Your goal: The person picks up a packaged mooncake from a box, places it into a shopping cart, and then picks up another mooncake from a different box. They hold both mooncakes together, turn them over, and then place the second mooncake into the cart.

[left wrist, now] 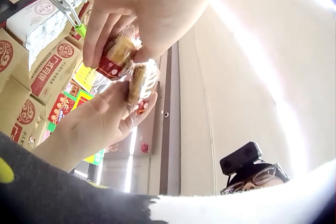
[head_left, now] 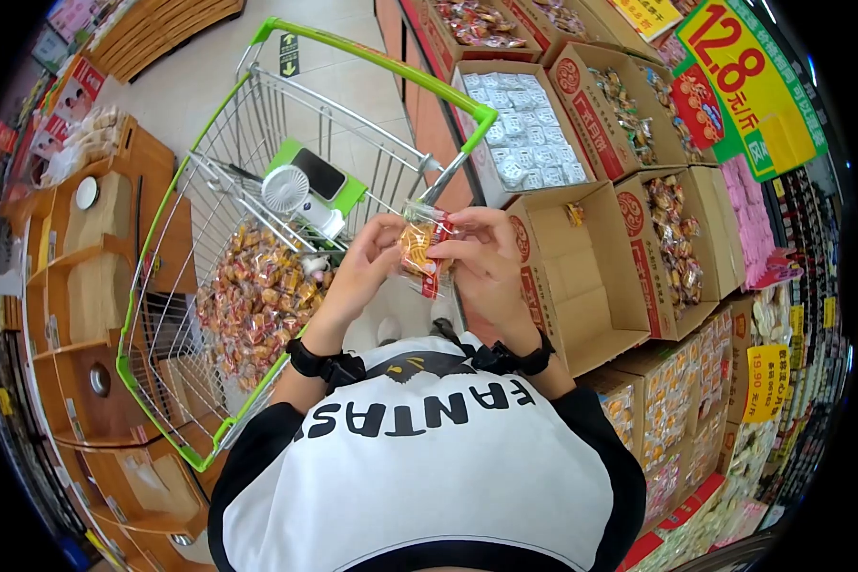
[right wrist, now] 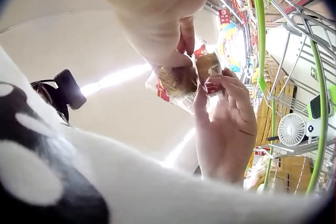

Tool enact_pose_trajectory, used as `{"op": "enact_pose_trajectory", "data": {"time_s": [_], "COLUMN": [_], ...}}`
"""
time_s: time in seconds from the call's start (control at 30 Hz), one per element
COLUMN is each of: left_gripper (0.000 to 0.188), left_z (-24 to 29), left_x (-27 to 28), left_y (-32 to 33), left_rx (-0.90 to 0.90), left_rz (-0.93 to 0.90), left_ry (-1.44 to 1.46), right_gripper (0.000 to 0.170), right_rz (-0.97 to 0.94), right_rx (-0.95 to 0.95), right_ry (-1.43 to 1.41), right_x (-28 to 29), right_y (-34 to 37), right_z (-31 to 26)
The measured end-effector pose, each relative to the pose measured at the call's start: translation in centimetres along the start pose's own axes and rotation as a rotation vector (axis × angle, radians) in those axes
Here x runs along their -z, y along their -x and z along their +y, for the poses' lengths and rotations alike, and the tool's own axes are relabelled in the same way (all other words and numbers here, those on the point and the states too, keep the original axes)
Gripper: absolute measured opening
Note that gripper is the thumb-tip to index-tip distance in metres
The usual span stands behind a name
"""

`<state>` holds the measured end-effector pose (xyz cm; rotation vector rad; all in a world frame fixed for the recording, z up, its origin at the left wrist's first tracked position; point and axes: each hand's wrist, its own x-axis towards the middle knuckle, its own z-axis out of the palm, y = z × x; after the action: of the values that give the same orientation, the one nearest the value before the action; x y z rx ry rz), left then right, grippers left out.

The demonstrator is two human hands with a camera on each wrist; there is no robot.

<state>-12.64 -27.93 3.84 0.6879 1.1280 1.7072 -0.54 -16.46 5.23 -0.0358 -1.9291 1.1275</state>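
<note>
Both hands are raised in front of the chest, close together. My left hand (head_left: 364,269) pinches a clear-wrapped mooncake (left wrist: 119,55) with a golden top and red print. Thumb and fingers of my right hand (head_left: 488,265) grip a second wrapped mooncake (right wrist: 176,80), its red and clear wrapper overlapping the first one in the head view. The two packets sit side by side, edges meeting in the wrist views. Left of the hands, a shopping cart (head_left: 257,67) with green trim holds a large heap of similar wrapped mooncakes (head_left: 257,305).
A white handheld fan (head_left: 286,189) and a phone (head_left: 316,174) lie at the cart's child seat. Right of the hands stands a cardboard box (head_left: 586,276) with one small packet in a corner. Boxes of wrapped goods (head_left: 524,129) surround it. Wooden shelves (head_left: 95,276) line the left.
</note>
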Motion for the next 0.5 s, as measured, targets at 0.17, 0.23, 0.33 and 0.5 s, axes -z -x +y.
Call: {"op": "enact_pose_trajectory", "data": {"time_s": [0.17,0.23,0.33,0.5], "left_gripper": [0.029,0.028,0.027,0.029], "left_z": [0.0,0.3,0.5,0.9], "left_x": [1.4,1.7,2.4,3.2], "left_y": [1.8,2.4,3.4,5.3], "left_rx": [0.047,0.044,-0.011,-0.015], "left_rz": [0.121,0.182,0.207,0.31], "left_ry": [0.019,0.114,0.11,0.157], "right_gripper": [0.041,0.044,0.046,0.049], "right_rz": [-0.102,-0.169,-0.24,-0.329], "right_rx": [0.045,0.047,0.082,0.111], "right_ry": [0.121,0.14,0.184,0.103], "right_x": [-1.3,-1.7,-2.4,-4.3], "right_y": [-0.7,-0.8,-1.1,-1.4], "right_z": [-0.5,-0.4,-0.5,0.2]}}
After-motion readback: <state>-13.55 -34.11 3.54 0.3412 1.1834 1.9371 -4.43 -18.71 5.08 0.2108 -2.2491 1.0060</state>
